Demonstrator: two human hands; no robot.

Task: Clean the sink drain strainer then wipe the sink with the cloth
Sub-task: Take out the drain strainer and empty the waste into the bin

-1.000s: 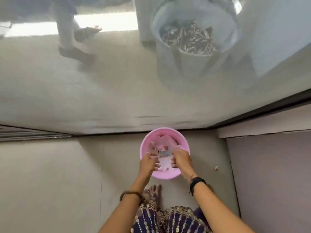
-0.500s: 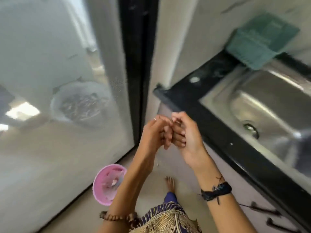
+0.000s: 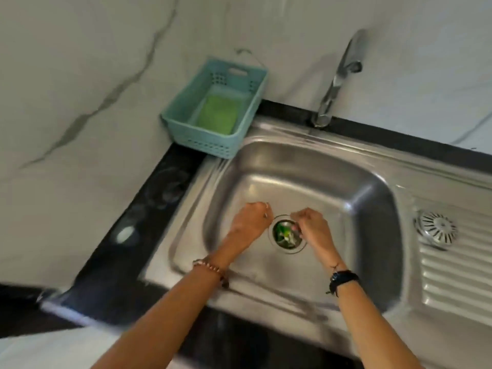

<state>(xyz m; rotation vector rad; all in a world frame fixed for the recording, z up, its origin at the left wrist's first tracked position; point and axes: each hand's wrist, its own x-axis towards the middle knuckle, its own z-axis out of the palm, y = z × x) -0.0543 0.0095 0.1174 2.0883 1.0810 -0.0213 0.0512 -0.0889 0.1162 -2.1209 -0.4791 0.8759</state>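
Strainer (image 3: 287, 233) between both hands' fingers (image 3: 296, 228)

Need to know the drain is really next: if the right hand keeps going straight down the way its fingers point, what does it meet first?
Most likely the green scraps in the drain strainer. The right hand sits at its right rim, fingers curled toward the waste. Whether they touch it already is unclear from this view.

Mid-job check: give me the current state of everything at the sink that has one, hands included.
Drain: strainer out, green scraps inside.
Strainer: on the drainboard, dome up.
Sink: no standing water.
Tap: no water running.
Basket: upright, green pad inside.
Left hand: curled, beside the drain; grip unclear.
Right hand: fingers pinched at the drain rim; holding scraps is unclear.
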